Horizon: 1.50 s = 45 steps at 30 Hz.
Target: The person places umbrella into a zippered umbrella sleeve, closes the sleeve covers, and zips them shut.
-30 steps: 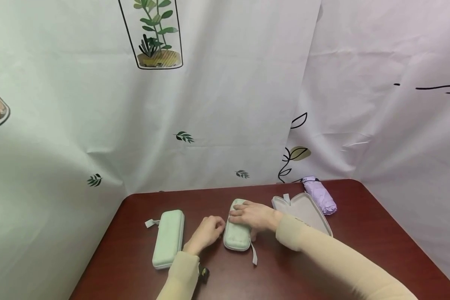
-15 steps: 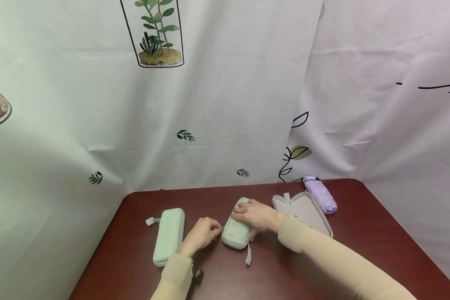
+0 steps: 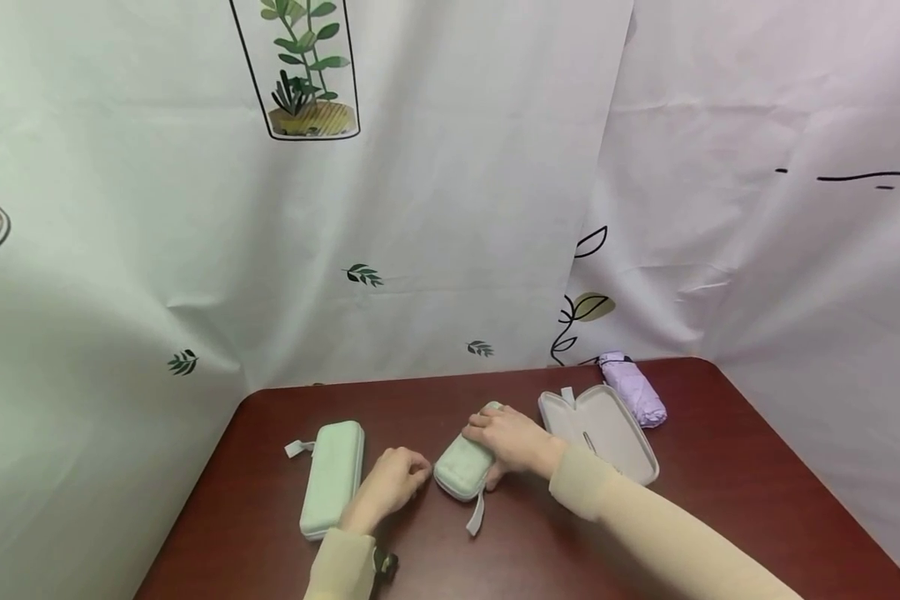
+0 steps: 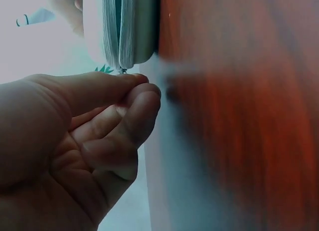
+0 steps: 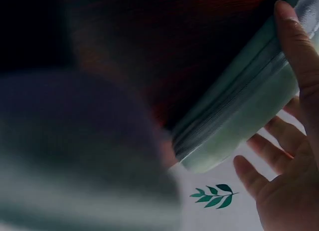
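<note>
A small mint-green zip case (image 3: 462, 468) lies slanted on the table. My right hand (image 3: 512, 439) holds it from above, thumb on the near right side and fingers over the top; in the right wrist view, thumb and fingers (image 5: 271, 152) span its two sides. At its left side my left hand (image 3: 393, 481) has thumb and forefinger pinched together. The left wrist view shows those fingertips (image 4: 142, 84) on the zipper pull, mostly hidden by them, at the end of a parted zipper on the case (image 4: 142, 31). A pale strap (image 3: 476, 514) hangs from the near end.
Left of my left hand lies a longer closed mint-green case (image 3: 333, 479) with a tab. An unzipped case (image 3: 618, 429) with a pale lining lies spread at the right, partly behind my right arm. Beyond it is a folded lilac umbrella (image 3: 633, 390). Printed cloth (image 3: 450, 208) hangs behind the table.
My left hand has drawn left and toward me along the small case. The case has turned, its near end and strap swinging left, while my right hand keeps holding it.
</note>
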Motion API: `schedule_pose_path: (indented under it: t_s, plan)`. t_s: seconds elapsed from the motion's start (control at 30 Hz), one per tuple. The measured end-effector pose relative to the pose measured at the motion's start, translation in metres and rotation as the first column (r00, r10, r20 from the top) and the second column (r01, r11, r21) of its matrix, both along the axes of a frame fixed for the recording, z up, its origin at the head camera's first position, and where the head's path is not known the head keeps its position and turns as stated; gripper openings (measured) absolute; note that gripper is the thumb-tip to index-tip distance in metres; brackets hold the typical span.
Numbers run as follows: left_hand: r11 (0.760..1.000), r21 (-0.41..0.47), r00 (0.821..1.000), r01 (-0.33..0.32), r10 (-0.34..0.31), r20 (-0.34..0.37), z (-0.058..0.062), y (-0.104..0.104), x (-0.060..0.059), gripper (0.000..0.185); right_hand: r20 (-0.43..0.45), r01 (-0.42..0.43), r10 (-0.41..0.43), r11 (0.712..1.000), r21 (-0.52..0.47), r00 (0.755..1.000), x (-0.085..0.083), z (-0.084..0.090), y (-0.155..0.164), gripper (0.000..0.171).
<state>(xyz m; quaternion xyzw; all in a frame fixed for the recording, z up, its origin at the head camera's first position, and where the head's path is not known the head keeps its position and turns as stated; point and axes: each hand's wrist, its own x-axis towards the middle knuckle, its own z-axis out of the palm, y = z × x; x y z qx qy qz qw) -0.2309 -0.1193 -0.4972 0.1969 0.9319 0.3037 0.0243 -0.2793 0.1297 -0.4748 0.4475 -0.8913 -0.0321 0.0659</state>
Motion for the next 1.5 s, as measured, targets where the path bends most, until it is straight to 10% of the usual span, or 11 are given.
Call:
schedule_pose_path:
  t_s: [0.57,1.0,1.5]
  plan:
    - [0.999,0.040,0.999,-0.019,0.020,-0.030,0.000,-0.007,0.014,0.011,-0.035,0.203,-0.216,0.956,-0.214,0.976,0.021,-0.012,-0.015,0.074]
    - [0.998,0.053,1.000,-0.017,0.017,0.011,0.000,-0.005,0.017,0.014,-0.040,0.475,-0.508,0.828,-0.299,0.860,0.039,-0.025,-0.034,0.081]
    - [0.988,0.115,0.993,-0.106,0.111,-0.038,-0.007,0.000,0.010,0.011,0.283,0.428,-0.332,0.798,-0.424,0.900,0.040,-0.015,-0.007,0.073]
